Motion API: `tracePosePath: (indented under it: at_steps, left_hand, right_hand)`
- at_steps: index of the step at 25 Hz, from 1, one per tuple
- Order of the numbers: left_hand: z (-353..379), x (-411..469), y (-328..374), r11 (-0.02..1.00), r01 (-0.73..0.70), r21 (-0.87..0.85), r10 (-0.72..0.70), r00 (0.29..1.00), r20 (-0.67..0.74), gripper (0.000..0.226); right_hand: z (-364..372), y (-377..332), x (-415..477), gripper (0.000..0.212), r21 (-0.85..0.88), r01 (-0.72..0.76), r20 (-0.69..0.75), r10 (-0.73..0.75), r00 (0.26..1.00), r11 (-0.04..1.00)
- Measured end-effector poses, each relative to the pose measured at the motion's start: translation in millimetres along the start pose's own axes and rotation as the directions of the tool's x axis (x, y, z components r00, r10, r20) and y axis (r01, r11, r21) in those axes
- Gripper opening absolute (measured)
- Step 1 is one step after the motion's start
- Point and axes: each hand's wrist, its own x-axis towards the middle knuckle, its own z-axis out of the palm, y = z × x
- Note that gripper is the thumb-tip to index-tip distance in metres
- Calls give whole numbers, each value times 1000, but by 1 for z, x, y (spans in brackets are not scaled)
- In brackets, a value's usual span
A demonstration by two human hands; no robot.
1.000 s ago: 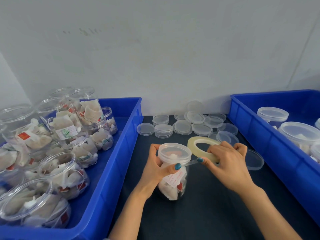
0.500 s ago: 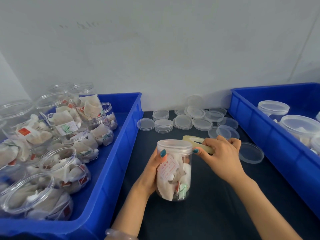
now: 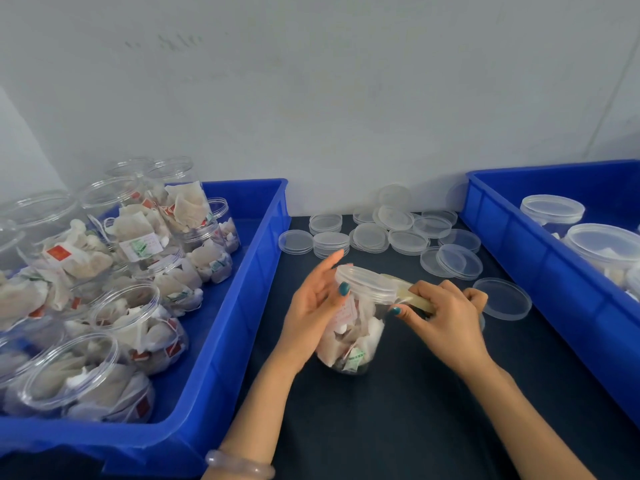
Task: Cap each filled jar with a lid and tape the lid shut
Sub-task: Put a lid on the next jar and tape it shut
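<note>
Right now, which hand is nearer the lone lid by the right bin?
Right. The right hand, holding the tape roll, is beside the lid; the left hand is beyond the jar.

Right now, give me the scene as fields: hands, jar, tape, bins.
left hand: fingers straight, palm and thumb against the jar
right hand: grips the tape roll at the edge of the lid
jar: filled, lid on, between the hands
spare lids: stacked at the back of the table
left bin: open jars, filled
right bin: capped jars
</note>
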Motion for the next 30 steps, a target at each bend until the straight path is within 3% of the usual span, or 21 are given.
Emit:
tracePosePath:
  at_steps: [2,5,7,10,14,20,26,30]
  left_hand:
    - [4,0,3,993,-13,116,10,1000,26,56]
    - [12,3,10,952,9,306,-11,1000,6,89]
    - [15,4,10,938,23,346,-12,999,-34,95]
    - [11,4,8,951,37,307,-9,996,-91,94]
    - [9,7,9,961,36,274,-12,996,-90,91]
    - [10,6,3,986,32,165,-26,999,-38,88]
    - [4,11,-4,999,40,25,-44,983,179,91]
    - [-1,14,1,989,36,140,-71,965,254,90]
  right_hand:
    - [0,-4,-1,55,-45,25,0,-25,1000,999]
    - [-1,-6,1,54,-97,99,64,-93,994,990]
    - [-3,-1,1,58,-36,119,153,-112,982,992]
    - [-11,6,0,54,42,128,191,-134,972,991]
    - [-17,7,6,55,-105,212,167,-193,967,972]
    - [-12,14,13,75,-146,108,204,-77,976,983]
    - [-2,17,19,64,-12,137,217,-131,967,991]
    - [0,18,12,33,41,139,227,-145,963,989]
